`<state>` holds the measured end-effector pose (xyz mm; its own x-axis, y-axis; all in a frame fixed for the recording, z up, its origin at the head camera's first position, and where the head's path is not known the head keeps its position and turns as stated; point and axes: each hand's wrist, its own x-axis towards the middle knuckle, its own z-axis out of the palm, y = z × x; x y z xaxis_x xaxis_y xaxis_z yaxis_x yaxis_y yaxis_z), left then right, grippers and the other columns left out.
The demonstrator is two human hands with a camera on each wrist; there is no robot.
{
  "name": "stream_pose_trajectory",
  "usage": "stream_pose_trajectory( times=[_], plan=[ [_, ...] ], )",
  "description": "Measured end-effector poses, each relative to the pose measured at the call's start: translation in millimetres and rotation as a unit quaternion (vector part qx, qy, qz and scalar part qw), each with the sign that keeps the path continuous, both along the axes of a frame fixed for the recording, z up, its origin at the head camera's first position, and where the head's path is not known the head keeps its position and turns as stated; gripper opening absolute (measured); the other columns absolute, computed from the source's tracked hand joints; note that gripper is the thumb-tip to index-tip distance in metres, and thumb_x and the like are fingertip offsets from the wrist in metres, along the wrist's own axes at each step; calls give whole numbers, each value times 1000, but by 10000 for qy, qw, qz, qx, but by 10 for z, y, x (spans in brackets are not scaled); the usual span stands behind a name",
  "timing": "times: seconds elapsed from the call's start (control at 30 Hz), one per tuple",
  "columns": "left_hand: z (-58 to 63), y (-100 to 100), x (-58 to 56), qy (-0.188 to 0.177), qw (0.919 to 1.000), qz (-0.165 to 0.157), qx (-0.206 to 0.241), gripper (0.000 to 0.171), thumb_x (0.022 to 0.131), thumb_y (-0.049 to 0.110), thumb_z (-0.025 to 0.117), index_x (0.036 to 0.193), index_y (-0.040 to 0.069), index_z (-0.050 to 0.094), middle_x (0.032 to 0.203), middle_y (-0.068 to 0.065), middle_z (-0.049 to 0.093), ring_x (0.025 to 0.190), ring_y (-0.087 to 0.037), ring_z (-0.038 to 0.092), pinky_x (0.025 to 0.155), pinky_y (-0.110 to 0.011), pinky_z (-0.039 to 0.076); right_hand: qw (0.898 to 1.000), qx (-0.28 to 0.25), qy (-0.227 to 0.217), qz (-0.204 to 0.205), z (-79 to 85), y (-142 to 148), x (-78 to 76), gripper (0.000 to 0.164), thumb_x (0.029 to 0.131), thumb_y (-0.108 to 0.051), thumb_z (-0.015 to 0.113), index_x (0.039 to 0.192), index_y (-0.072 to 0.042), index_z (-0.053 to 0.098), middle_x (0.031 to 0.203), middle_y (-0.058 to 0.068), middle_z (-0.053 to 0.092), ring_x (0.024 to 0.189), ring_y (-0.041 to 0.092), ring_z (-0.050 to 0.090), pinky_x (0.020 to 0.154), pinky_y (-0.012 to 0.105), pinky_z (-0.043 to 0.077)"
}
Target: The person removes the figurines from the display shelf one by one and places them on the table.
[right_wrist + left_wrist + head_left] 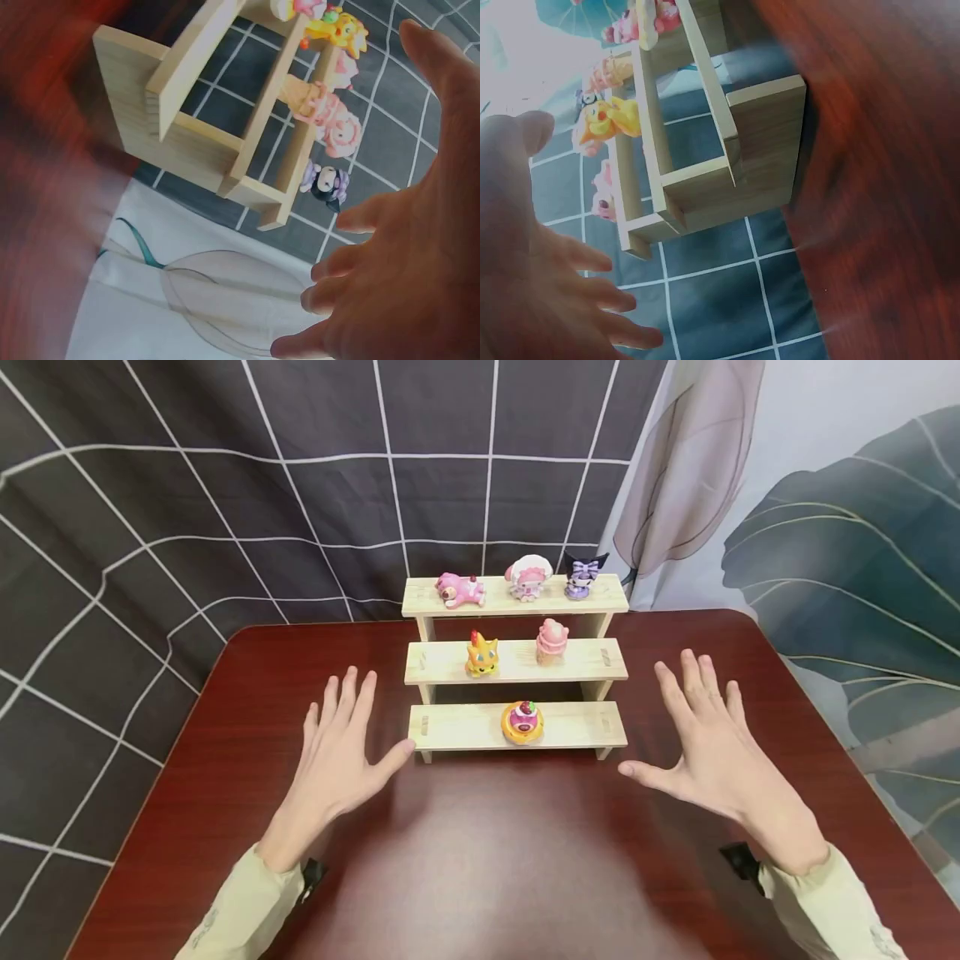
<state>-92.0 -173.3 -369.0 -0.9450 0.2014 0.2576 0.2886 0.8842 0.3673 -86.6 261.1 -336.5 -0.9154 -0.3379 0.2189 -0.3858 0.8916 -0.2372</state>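
Note:
A three-step wooden stand (450, 728) is flanked by my hands. My left hand (337, 752) spreads its fingers at the stand's left, thumb tip overlapping the bottom step's corner in the head view. To the right, my right hand (712, 752) is likewise spread and holds nothing. On the top step are a pink bear figurine (461, 590), a white-and-pink figurine (528, 578) and a purple-and-black figurine (581, 577). The middle step bears a yellow figurine (482, 655) and a pink ice-cream-cone figurine (551, 642). A tart-shaped figurine (522, 722) sits on the bottom step.
The stand is at the back of a reddish-brown table (480, 843). Behind and left hangs a dark cloth with a white grid (315, 493). A pale leaf-patterned curtain (847, 543) borders the right side.

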Motion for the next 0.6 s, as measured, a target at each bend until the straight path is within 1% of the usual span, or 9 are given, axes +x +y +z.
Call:
stream_pose_trajectory(
  times=[0.13,0.27,0.4,0.5,0.6],
  plan=[
    [-8,20,-136,-122,9997,-79,185,93,90,55,61,159,7,23,164,-19,14,149,-42,9,111,-66,12,9998,-167,-36,69,43,-9,-65,120,72,-52,83,159,-3,16,163,26,3,149,44,-4,111,67,0],
    [-11,49,-269,-255,9993,-183,224,92,91,55,60,160,8,22,164,-19,14,149,-41,9,111,-66,13,9997,-220,-46,111,87,-10,-123,119,73,-51,83,159,-2,17,163,27,4,149,44,-4,111,68,3],
    [-16,94,-405,-267,9986,-346,306,91,91,54,61,159,7,24,164,-19,16,149,-41,11,110,-65,16,9996,-233,-42,124,125,0,-150,118,74,-51,82,159,-2,17,163,26,4,149,43,-3,112,67,5],
    [-34,131,-511,-247,9976,-478,434,89,92,51,62,158,6,26,163,-20,17,148,-41,13,109,-65,19,9990,-361,89,239,150,10,-174,117,74,-50,83,159,-2,19,163,25,6,149,43,0,112,66,9],
    [-57,157,-599,-215,9965,-532,610,85,92,48,63,157,5,29,163,-20,19,148,-41,16,108,-65,20,9971,-548,312,428,170,2,-206,115,72,-48,84,158,-2,22,163,24,10,149,44,6,108,70,17]
  ],
)
